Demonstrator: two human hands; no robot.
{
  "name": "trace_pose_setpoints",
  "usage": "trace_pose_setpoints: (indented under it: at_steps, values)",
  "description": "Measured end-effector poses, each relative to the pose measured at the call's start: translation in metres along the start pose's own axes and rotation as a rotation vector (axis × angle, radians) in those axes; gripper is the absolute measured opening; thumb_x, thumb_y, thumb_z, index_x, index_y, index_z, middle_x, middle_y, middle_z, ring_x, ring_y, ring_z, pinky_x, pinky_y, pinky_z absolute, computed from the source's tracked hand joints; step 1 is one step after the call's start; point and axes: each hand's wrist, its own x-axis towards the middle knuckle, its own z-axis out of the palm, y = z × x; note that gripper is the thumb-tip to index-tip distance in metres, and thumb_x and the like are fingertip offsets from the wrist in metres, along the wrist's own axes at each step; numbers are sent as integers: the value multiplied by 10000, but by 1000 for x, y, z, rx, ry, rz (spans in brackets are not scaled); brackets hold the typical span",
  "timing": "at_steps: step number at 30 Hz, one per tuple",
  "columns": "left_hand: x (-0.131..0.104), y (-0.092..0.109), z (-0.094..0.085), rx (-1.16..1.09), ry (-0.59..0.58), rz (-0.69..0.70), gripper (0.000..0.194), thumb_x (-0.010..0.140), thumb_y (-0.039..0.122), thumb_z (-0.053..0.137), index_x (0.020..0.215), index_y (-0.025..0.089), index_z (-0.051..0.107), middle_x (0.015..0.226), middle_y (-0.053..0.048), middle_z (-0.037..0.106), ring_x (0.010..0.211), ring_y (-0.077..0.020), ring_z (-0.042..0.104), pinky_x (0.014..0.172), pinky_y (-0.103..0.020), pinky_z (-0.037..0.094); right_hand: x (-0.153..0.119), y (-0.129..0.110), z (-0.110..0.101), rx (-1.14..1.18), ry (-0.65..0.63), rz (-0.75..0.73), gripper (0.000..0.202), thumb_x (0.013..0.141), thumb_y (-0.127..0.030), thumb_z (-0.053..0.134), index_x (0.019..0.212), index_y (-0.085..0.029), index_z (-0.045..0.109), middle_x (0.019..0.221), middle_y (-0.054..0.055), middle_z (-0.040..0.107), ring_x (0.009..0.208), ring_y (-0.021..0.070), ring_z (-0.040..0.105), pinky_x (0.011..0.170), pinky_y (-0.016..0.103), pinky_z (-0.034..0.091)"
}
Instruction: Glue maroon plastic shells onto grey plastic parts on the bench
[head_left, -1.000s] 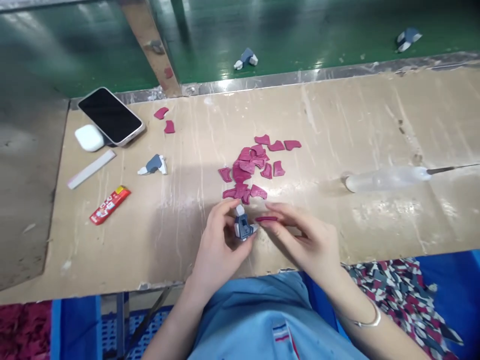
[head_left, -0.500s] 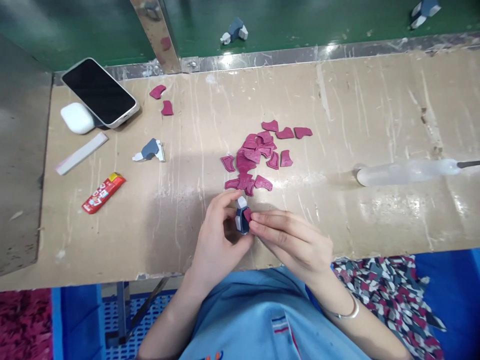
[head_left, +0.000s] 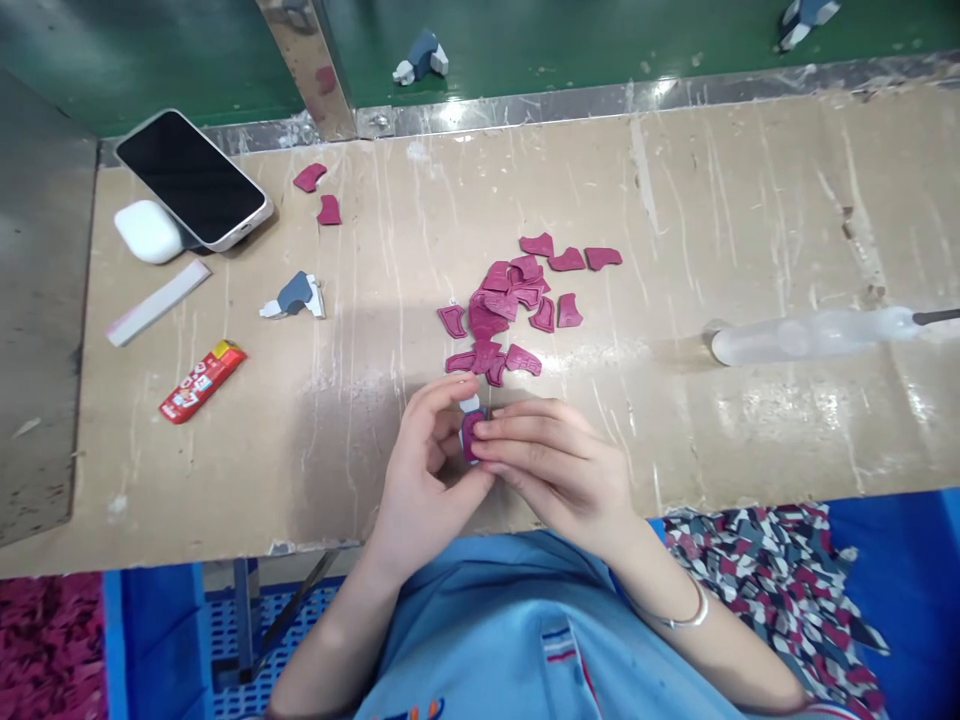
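Well left of the left hand point(head_left: 427, 468), a dull metal panel point(head_left: 41, 300) borders the tan worktop point(head_left: 750, 430), which is streaked and spotted with pale marks. Below the near edge on that side, a heap of magenta pieces point(head_left: 49, 640) shows beside a blue crate point(head_left: 163, 640). Beyond the hands, a slanting strut point(head_left: 311, 65) meets a metal strip point(head_left: 540, 112) along the far edge, with a glossy green surface point(head_left: 562, 50) behind. Below the near edge, right of the right hand point(head_left: 562, 470), a blue bin point(head_left: 900, 590) contains mixed magenta, grey and white bits point(head_left: 780, 590).

Left of the hands lie one white earbud case point(head_left: 148, 231), one pale strip point(head_left: 157, 303), one smartphone point(head_left: 195, 180), one red packet point(head_left: 201, 382), one blue-grey and white part point(head_left: 294, 294) and two loose magenta pieces point(head_left: 328, 211). Two similar parts point(head_left: 426, 55) sit on the green, one beyond the left hand, one far to the right. Just beyond the hands is a magenta pile point(head_left: 487, 315), too overlapped to count; right of them, one translucent bottle point(head_left: 810, 338).

The left hand, fingers curved and thumb nearer the body, grips a held part point(head_left: 469, 404). The right hand, a bangle point(head_left: 697, 612) around its wrist, pinches a magenta inlay point(head_left: 468, 430) against that part, fingertips pointing left.
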Motion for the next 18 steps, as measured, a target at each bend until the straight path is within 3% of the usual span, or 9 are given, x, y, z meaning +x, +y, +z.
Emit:
trace_pose_setpoints:
  at_steps: [4, 8, 11, 18]
  values:
    - [1, 8, -6, -202, -102, -107, 470, 909, 247, 845, 1353, 293, 696, 1552, -123, 700, 1206, -253, 812, 934, -330, 718, -1, -5, 1, 39, 17, 50, 404, 1041, -99, 616, 1358, -321, 733, 1167, 51, 876, 1105, 270, 834, 953, 457, 726]
    - [3, 7, -6, -277, -66, -127, 397, 927, 434, 887, 1275, 298, 752, 1509, -100, 743, 1209, -264, 820, 941, -331, 719, -7, -9, 7, 221, 101, 187, 396, 1034, -90, 657, 1348, -328, 622, 1162, 54, 870, 1153, 242, 822, 965, 432, 719]
    - [3, 6, -5, -319, -51, -125, 410, 911, 427, 911, 1277, 310, 771, 1449, -85, 781, 1156, -253, 837, 904, -318, 725, -12, -10, 13, 324, 160, 231, 380, 1039, -103, 683, 1325, -324, 566, 1217, 69, 844, 1180, 220, 819, 950, 399, 723]
    - [3, 8, -4, -265, -51, -101, 399, 923, 470, 888, 1256, 286, 768, 1472, -111, 763, 1113, -259, 841, 870, -326, 721, -12, -8, 19, 309, 213, 200, 405, 1008, -102, 751, 1274, -327, 545, 1030, 14, 843, 1084, 241, 845, 930, 447, 737]
